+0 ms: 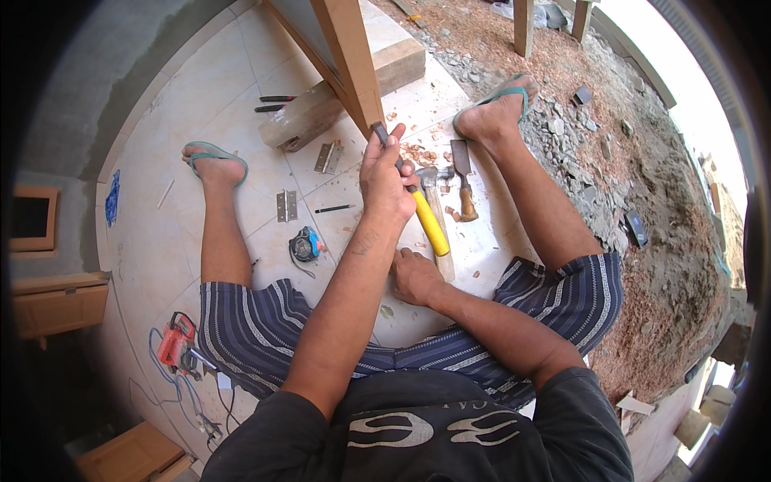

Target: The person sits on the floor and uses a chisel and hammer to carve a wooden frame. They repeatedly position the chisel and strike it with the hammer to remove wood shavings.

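My left hand (385, 173) is closed around a yellow-handled chisel (431, 225). Its dark metal end rises past my fingertips to the lower corner of a wooden frame (357, 76). Lower down, my right hand (416, 277) has its fingers curled near the floor, and their undersides are hidden. Just right of it lies the wooden handle of a claw hammer (434, 201), partly behind the yellow grip. A broad chisel with a wooden handle (463, 181) rests farther right. Wood shavings (418, 153) are scattered around these tools.
A timber block (345, 96) lies under the frame. Left of my hands are two hinges (287, 206), a pencil (334, 209) and a blue tape measure (304, 244). A red power tool (177, 341) with cables sits at lower left. Rubble (562, 153) covers the ground at right.
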A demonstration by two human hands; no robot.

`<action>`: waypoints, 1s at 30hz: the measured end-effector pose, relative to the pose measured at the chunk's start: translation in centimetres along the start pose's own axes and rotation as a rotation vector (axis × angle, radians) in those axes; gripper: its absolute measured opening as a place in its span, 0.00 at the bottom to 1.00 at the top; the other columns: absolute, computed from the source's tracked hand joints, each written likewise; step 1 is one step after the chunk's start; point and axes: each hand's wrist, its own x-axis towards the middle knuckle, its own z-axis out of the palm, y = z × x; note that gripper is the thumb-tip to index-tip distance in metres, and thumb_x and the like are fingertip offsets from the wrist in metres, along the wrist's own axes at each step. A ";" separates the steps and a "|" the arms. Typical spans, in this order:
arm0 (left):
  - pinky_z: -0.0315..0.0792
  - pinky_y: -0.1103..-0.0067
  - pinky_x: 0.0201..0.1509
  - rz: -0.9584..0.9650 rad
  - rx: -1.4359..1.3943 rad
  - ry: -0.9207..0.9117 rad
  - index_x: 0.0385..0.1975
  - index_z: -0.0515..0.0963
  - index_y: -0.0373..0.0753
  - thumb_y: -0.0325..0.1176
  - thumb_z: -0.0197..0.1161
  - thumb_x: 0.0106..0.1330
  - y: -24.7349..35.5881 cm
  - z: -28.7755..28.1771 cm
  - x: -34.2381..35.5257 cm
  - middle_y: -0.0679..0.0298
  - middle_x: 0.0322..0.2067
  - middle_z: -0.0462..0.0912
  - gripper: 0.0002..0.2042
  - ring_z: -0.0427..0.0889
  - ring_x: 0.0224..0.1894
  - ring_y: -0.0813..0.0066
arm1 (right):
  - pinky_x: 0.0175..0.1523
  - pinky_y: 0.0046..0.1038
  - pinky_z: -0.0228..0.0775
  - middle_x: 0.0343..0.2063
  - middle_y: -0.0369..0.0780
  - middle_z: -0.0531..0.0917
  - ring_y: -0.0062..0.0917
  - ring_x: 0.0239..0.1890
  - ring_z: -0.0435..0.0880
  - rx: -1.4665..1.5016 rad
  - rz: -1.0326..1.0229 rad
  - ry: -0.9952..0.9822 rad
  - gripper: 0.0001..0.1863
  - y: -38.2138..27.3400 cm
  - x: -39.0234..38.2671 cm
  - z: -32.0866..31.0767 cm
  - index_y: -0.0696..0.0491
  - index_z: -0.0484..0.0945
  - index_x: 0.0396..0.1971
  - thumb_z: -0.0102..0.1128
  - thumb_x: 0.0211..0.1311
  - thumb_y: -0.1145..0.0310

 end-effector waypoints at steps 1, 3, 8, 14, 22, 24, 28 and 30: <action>0.60 0.90 0.25 0.002 0.000 0.000 0.70 0.67 0.51 0.32 0.55 0.80 0.0 0.0 0.0 0.71 0.66 0.75 0.21 0.65 0.26 0.85 | 0.57 0.46 0.77 0.48 0.55 0.79 0.51 0.52 0.83 0.003 -0.001 0.002 0.23 0.0 0.0 0.0 0.60 0.71 0.50 0.66 0.56 0.67; 0.60 0.90 0.25 0.002 -0.004 -0.002 0.70 0.67 0.51 0.32 0.55 0.80 0.1 0.1 0.0 0.71 0.66 0.75 0.21 0.65 0.26 0.85 | 0.57 0.46 0.77 0.47 0.55 0.80 0.51 0.51 0.83 0.009 -0.003 0.006 0.23 0.0 0.0 0.0 0.60 0.71 0.49 0.65 0.56 0.67; 0.60 0.90 0.25 -0.004 -0.009 0.015 0.71 0.68 0.50 0.32 0.53 0.81 0.2 0.3 -0.1 0.72 0.65 0.76 0.20 0.65 0.25 0.86 | 0.57 0.46 0.77 0.47 0.55 0.80 0.51 0.51 0.84 -0.001 -0.004 0.010 0.22 0.0 0.0 0.2 0.60 0.71 0.49 0.64 0.56 0.68; 0.60 0.90 0.25 0.004 -0.009 0.011 0.71 0.67 0.50 0.32 0.53 0.80 0.1 0.4 -0.1 0.73 0.67 0.75 0.21 0.66 0.26 0.86 | 0.56 0.46 0.78 0.47 0.55 0.80 0.51 0.50 0.84 -0.006 -0.017 0.020 0.21 0.3 0.2 0.4 0.60 0.71 0.48 0.63 0.56 0.68; 0.61 0.90 0.25 -0.005 -0.007 0.025 0.72 0.67 0.50 0.31 0.54 0.80 0.1 0.7 -0.1 0.75 0.67 0.75 0.22 0.66 0.27 0.85 | 0.56 0.46 0.78 0.47 0.56 0.80 0.51 0.50 0.84 -0.010 -0.030 0.026 0.20 0.5 0.3 0.6 0.60 0.72 0.48 0.60 0.56 0.69; 0.61 0.90 0.25 -0.005 -0.007 0.020 0.72 0.67 0.50 0.31 0.54 0.80 0.1 0.6 -0.1 0.76 0.67 0.75 0.22 0.66 0.27 0.85 | 0.56 0.46 0.78 0.47 0.56 0.80 0.51 0.50 0.84 -0.004 -0.041 0.032 0.20 0.5 0.3 0.7 0.61 0.72 0.48 0.60 0.56 0.69; 0.61 0.90 0.25 -0.003 -0.007 0.024 0.71 0.67 0.50 0.31 0.54 0.80 0.0 0.5 0.0 0.76 0.67 0.75 0.22 0.66 0.27 0.85 | 0.56 0.46 0.78 0.46 0.56 0.80 0.51 0.49 0.85 -0.009 -0.029 0.023 0.20 0.4 0.3 0.6 0.61 0.72 0.48 0.61 0.57 0.69; 0.62 0.89 0.26 0.009 -0.023 0.037 0.71 0.67 0.49 0.31 0.54 0.80 -0.1 0.7 0.0 0.74 0.68 0.74 0.21 0.66 0.27 0.84 | 0.54 0.46 0.79 0.45 0.55 0.80 0.52 0.47 0.85 -0.026 -0.025 0.026 0.20 0.3 0.2 0.4 0.61 0.72 0.48 0.61 0.58 0.68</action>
